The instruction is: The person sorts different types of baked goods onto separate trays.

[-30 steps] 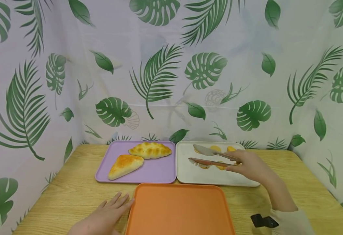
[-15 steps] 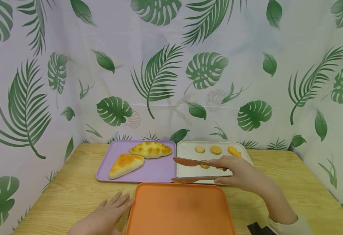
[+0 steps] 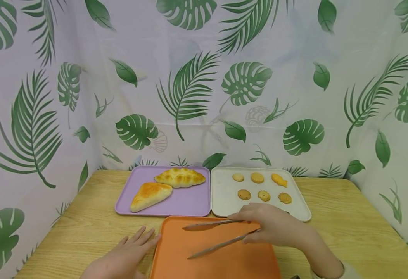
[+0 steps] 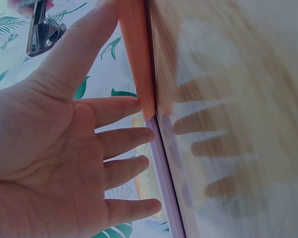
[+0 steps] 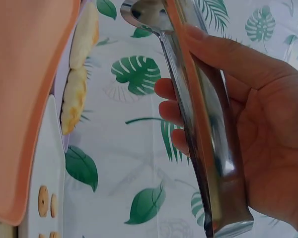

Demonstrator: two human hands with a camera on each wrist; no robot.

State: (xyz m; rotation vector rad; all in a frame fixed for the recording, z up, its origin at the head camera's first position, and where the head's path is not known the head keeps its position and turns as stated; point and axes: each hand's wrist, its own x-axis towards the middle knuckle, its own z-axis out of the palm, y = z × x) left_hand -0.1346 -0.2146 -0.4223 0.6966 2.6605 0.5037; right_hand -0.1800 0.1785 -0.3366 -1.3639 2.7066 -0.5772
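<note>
My right hand (image 3: 275, 226) grips metal tongs (image 3: 204, 226) over the orange tray (image 3: 170, 267). The tongs' arms are spread apart, their tips pointing left, with nothing between them. In the right wrist view thumb and fingers hold the tongs (image 5: 216, 129) from both sides. My left hand (image 3: 123, 255) lies flat with straight, spread fingers, its thumb side at the tray's left rim. The left wrist view shows the palm of the left hand (image 4: 54, 148) beside the orange tray's edge (image 4: 138, 59), holding nothing.
Behind the orange tray stand a purple tray (image 3: 190, 207) with a triangular bread (image 3: 150, 197) and a braided bread (image 3: 179, 178), and a white tray (image 3: 221, 193). Several cookies, among them a fish-shaped cookie (image 3: 279, 179), lie on the white one. A leaf-patterned cloth (image 3: 204, 97) surrounds the wooden table (image 3: 343, 217).
My right hand has brought the tongs from above the white tray, left and toward me, over the orange tray. The cookies are now uncovered. My left hand stays in place.
</note>
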